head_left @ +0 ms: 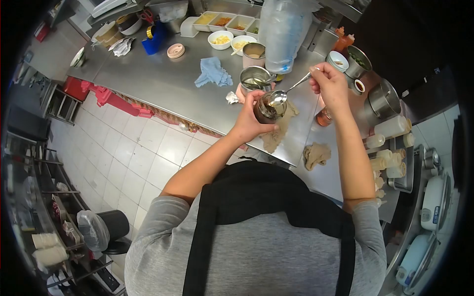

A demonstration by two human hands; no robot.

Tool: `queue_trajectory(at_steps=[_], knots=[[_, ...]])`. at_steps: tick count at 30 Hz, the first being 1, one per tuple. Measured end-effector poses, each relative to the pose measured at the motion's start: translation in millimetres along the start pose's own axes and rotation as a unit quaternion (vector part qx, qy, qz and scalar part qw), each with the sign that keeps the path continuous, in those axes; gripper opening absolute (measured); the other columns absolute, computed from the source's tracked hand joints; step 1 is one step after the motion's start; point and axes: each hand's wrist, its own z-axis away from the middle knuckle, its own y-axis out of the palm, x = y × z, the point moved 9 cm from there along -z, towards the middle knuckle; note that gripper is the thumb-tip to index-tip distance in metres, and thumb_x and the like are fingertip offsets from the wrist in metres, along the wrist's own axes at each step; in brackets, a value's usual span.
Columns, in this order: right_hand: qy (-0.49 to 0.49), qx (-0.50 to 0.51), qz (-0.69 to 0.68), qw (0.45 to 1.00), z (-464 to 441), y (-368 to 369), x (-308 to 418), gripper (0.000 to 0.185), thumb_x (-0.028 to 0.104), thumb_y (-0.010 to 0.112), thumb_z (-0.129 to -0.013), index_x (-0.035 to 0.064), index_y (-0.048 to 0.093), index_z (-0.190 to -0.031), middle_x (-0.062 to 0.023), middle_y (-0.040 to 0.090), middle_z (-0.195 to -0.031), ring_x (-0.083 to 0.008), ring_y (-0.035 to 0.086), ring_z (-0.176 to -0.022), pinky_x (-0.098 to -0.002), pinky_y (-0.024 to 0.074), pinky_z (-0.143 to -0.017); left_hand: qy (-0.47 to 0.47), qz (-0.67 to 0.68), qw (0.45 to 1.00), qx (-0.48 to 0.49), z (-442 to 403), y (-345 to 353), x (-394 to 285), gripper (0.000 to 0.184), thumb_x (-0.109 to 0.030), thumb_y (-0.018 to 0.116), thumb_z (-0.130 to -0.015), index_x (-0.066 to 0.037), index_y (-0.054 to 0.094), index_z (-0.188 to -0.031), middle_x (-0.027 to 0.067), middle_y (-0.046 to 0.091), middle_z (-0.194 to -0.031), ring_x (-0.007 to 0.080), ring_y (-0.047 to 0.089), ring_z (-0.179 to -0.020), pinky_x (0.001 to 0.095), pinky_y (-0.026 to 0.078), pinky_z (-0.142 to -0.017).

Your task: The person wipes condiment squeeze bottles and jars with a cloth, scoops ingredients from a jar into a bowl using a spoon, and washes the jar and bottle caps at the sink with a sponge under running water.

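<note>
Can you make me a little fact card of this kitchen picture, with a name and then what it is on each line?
Left hand: holding a glass jar
Right hand: holding a spoon by its handle
Spoon bowl: at the jar's mouth
Counter: shiny metal
Blue cloth: crumpled on the counter
Brown cloth: bunched up, below the right hand in the picture
Floor: pale square tiles
Jar's contents: look dark; I can't tell what they are

Left of and beyond the left grip [248, 122], we see a blue cloth [213, 72] and, farther off, a round pink container [176, 51]; a black bin [116, 224] stands well left.
</note>
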Motion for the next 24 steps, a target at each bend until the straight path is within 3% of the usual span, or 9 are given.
queue_trajectory(at_steps=[3,6,9,13,14,18,21,24], knots=[[-0.006,-0.007,-0.021,1.000,-1,16,7,0.013,0.017,0.063,-0.086,0.0050,0.061,-0.081,0.0026,0.057,-0.063,-0.0035,0.051,-0.054,-0.0178,0.0395,-0.049,0.006,-0.004,1.000,-0.003,-2,-20,2,0.085,-0.002,0.083,-0.055,-0.008,0.031,-0.122,0.0086,0.046,-0.115,0.0183,0.046,-0.111,0.0321,0.039,-0.097],[-0.035,0.042,0.034,0.998,8,57,1,0.013,0.016,0.062,-0.085,0.0031,0.061,-0.082,0.0016,0.058,-0.064,-0.0049,0.053,-0.056,-0.0205,0.0420,-0.051,0.023,-0.008,1.000,-0.014,-4,-38,-5,0.082,-0.001,0.083,-0.054,-0.008,0.033,-0.119,0.0083,0.050,-0.111,0.0182,0.050,-0.104,0.0321,0.041,-0.093],[-0.112,0.022,0.113,0.987,19,78,20,0.013,0.013,0.061,-0.085,0.0009,0.061,-0.084,0.0002,0.058,-0.064,-0.0059,0.055,-0.059,-0.0226,0.0438,-0.053,0.037,0.003,0.999,-0.006,-5,-56,-8,0.084,-0.001,0.083,-0.055,-0.009,0.031,-0.120,0.0091,0.047,-0.114,0.0195,0.049,-0.107,0.0332,0.040,-0.095],[-0.313,0.035,0.160,0.935,53,119,74,0.009,0.009,0.066,-0.081,0.0017,0.063,-0.084,-0.0076,0.061,-0.072,-0.0147,0.057,-0.060,-0.0272,0.0455,-0.055,0.149,-0.024,0.988,-0.015,-3,-84,-17,0.086,-0.003,0.084,-0.056,-0.011,0.027,-0.120,0.0124,0.041,-0.119,0.0233,0.047,-0.112,0.0359,0.040,-0.097],[-0.410,0.055,0.223,0.883,69,137,80,0.013,0.006,0.071,-0.074,0.0022,0.064,-0.084,-0.0097,0.061,-0.076,-0.0221,0.058,-0.063,-0.0301,0.0473,-0.057,0.186,-0.040,0.981,-0.021,-3,-90,-22,0.086,-0.003,0.084,-0.056,-0.012,0.026,-0.119,0.0131,0.041,-0.119,0.0243,0.047,-0.112,0.0365,0.041,-0.096],[-0.486,0.065,0.242,0.837,88,158,114,0.019,0.001,0.073,-0.067,0.0002,0.065,-0.084,-0.0078,0.062,-0.077,-0.0229,0.060,-0.067,-0.0302,0.0476,-0.058,0.228,-0.029,0.972,-0.054,-5,-121,-15,0.085,-0.005,0.085,-0.056,-0.012,0.026,-0.117,0.0149,0.040,-0.118,0.0260,0.047,-0.111,0.0386,0.041,-0.096],[-0.500,-0.018,0.230,0.835,89,144,139,0.018,0.000,0.072,-0.067,0.0002,0.065,-0.084,-0.0082,0.063,-0.077,-0.0219,0.060,-0.065,-0.0301,0.0466,-0.057,0.222,-0.018,0.974,-0.026,-11,-137,-18,0.088,-0.006,0.085,-0.057,-0.011,0.025,-0.120,0.0137,0.041,-0.119,0.0240,0.047,-0.112,0.0379,0.042,-0.095],[-0.453,-0.079,0.234,0.857,73,131,137,0.015,-0.001,0.070,-0.070,0.0007,0.066,-0.084,-0.0089,0.064,-0.078,-0.0226,0.060,-0.064,-0.0308,0.0476,-0.058,0.059,0.012,0.998,-0.030,-12,-156,15,0.091,-0.008,0.085,-0.058,-0.009,0.024,-0.125,0.0127,0.045,-0.120,0.0222,0.049,-0.111,0.0377,0.042,-0.096]])
